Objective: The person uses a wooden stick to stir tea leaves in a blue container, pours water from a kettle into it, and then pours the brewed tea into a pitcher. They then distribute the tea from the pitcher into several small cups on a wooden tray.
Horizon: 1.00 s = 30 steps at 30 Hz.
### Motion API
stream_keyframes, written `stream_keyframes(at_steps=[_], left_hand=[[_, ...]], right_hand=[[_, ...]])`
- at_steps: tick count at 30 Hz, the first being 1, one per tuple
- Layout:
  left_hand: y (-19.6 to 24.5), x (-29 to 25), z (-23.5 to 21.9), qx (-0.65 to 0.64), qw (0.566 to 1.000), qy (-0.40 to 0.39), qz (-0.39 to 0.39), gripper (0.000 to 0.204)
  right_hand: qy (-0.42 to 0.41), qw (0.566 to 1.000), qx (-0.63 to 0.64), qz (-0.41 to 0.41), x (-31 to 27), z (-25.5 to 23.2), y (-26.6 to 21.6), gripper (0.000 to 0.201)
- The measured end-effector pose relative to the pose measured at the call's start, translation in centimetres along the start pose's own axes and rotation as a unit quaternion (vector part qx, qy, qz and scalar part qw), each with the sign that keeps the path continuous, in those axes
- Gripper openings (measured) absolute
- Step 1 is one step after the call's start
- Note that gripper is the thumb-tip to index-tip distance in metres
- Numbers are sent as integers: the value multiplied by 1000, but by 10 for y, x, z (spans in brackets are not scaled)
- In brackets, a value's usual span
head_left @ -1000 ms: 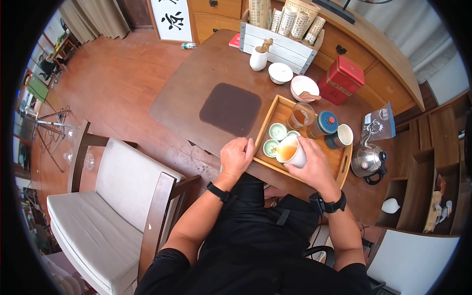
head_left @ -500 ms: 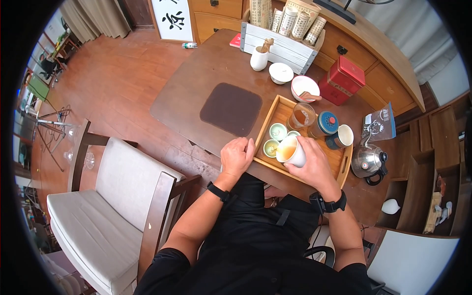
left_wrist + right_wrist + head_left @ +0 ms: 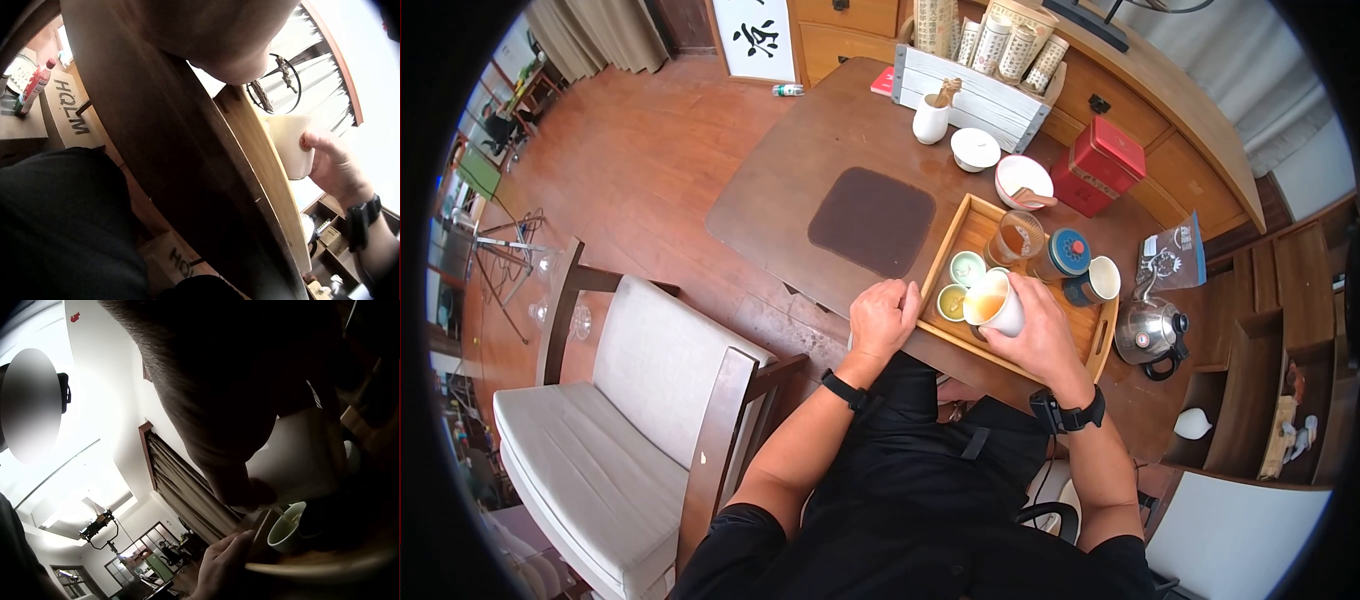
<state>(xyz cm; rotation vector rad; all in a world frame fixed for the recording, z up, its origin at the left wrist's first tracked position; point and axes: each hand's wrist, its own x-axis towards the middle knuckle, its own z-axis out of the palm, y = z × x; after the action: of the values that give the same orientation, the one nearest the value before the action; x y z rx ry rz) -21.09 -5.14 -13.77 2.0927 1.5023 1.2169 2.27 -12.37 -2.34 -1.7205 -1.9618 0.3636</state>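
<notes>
1. From my end, the right hand (image 3: 1042, 335) has its grip wrapped round the white cup (image 3: 1007, 317) at the centre of the frame; the cup is smooth and round, tilted with its mouth to the left.
2. The left hand (image 3: 884, 318) sits back-up at the tray's near left corner, left of the cup. Its fingers are partly tucked from sight, so I cannot tell whether that grip is wide or narrow.
3. I see the tray (image 3: 947, 250) as smooth yellow-brown wood, rectangular, with a slot in its right wall. It lies on the brown counter (image 3: 770, 195), beside a dark patch (image 3: 872, 218) with rounded corners.
4. Farther up, the crate (image 3: 965, 95) is white planks, the tin (image 3: 1100, 165) glossy red and boxy; at right, the kettle (image 3: 1142, 330) is shiny metal and the bag (image 3: 1168, 255) clear plastic.
5. The white cup holds amber liquid, its lip over the lower green cup (image 3: 952, 302), which has yellowish liquid inside.
6. The pitcher (image 3: 1012, 240), clear glass, also holds amber liquid; beside it stands the blue-lidded jar (image 3: 1070, 250).
7. At upper centre, the vase (image 3: 931, 122) holds wooden tools, and a scoop (image 3: 1032, 197) lies across the red-rimmed bowl (image 3: 1020, 175).
</notes>
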Motion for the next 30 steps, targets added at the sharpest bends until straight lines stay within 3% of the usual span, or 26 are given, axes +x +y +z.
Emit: stream_keyframes(at_steps=[4, 10, 30], left_hand=[[1, 0, -1, -2, 1000, -1, -3, 32], [2, 1, -2, -4, 1000, -6, -5, 31], [1, 0, 0, -28, 1000, 14, 3, 35]], right_hand=[[40, 997, 53, 28, 2, 5, 4, 77], [69, 995, 15, 70, 7, 7, 1, 79], [64, 994, -67, 60, 17, 11, -2, 74]])
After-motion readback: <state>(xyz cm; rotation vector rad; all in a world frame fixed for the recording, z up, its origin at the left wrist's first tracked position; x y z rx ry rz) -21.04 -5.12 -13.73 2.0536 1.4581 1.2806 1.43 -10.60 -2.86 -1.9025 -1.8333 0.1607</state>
